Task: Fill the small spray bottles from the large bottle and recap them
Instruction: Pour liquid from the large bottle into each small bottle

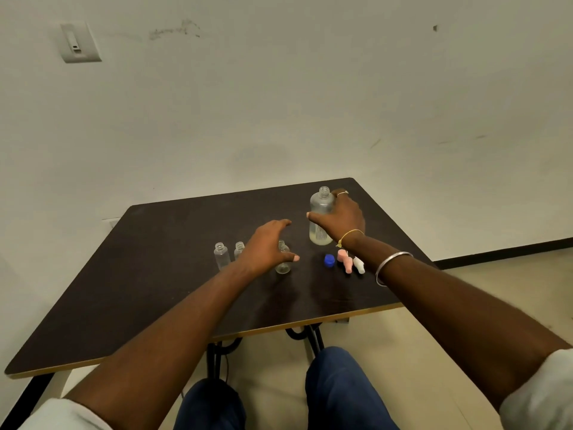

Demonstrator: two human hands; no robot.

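A dark desk (pixel 155 259) stood against a pale wall, seen from above by a seated person with both arms stretched forward. Near the desk's middle stood a row of three clear spray bottles, all upright and uncapped. The left small bottle (pixel 221 256) looked empty. The middle small bottle (pixel 239 249) was partly hidden behind the left hand (pixel 266 246), which arched over the row with fingers spread apart, gripping nothing. The right small bottle (pixel 282 265) stood under that hand, beside the thumb; whether they touched could not be told. Toward the desk's far right corner, the large bottle (pixel 320 212) stood upright and uncapped, with pale liquid low in its base. The right hand (pixel 344 217) was wrapped around its body. Nearer the front edge lay a blue cap (pixel 329 260), pink spray caps (pixel 345 260) and a white spray cap (pixel 358 264), close together.
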